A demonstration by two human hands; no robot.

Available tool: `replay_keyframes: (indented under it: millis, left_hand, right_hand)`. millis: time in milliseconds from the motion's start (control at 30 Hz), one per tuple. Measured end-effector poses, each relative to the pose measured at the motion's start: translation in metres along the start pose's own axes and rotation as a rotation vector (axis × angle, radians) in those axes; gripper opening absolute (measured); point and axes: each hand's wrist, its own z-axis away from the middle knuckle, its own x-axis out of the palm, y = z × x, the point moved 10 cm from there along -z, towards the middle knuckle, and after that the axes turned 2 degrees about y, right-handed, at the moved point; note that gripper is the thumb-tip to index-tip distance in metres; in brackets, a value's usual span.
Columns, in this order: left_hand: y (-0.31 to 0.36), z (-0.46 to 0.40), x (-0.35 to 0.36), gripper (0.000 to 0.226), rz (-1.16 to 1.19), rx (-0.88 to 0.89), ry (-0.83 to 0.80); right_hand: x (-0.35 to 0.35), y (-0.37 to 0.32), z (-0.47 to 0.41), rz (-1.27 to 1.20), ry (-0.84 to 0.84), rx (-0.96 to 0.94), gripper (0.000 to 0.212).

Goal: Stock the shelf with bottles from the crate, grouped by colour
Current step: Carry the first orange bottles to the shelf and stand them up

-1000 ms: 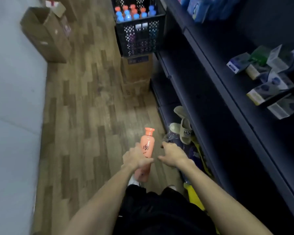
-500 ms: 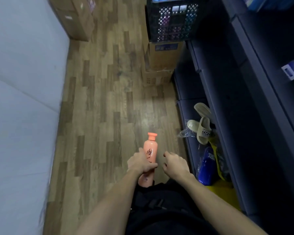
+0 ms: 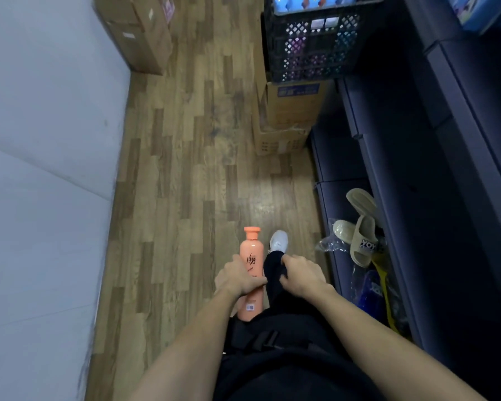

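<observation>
Orange bottle (image 3: 251,273): one, capped, cap pointing toward the far side, dark lettering on its side. The left hand (image 3: 238,277) is gripping it round the middle, thumb lying across the label, low in the near centre of the view above the wooden floor (image 3: 185,157).

Right hand (image 3: 301,274): fingers are curling loosely, holding nothing, just right of the bottle and in front of a dark trouser leg; a white shoe (image 3: 278,241) is showing beyond it.

Crate (image 3: 315,44): black, lattice-walled, sitting at the far side on a stack of cardboard boxes (image 3: 289,114). Blue bottles (image 3: 307,1) with some orange caps are standing in it, partly cut off by the top edge.

Shelf (image 3: 434,157): dark, running along the right side from near to far. Beige slippers (image 3: 362,227) are lying on its lowest level, with a blue item and something yellow just nearer.

More cardboard boxes (image 3: 139,33) are standing far left against the pale wall (image 3: 41,140).
</observation>
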Motion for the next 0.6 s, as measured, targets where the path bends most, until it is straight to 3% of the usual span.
replay_keyframes:
  millis: [233, 600]
  left_hand:
    - [0.067, -0.063, -0.082, 0.072, 0.016, 0.002, 0.089]
    - [0.129, -0.128, -0.146, 0.068, 0.264, -0.119, 0.141]
  right_hand:
    - [-0.094, 0.002, -0.095, 0.007, 0.051, -0.083, 0.024]
    - [-0.176, -0.004, -0.186, 0.003, 0.023, -0.155, 0.036]
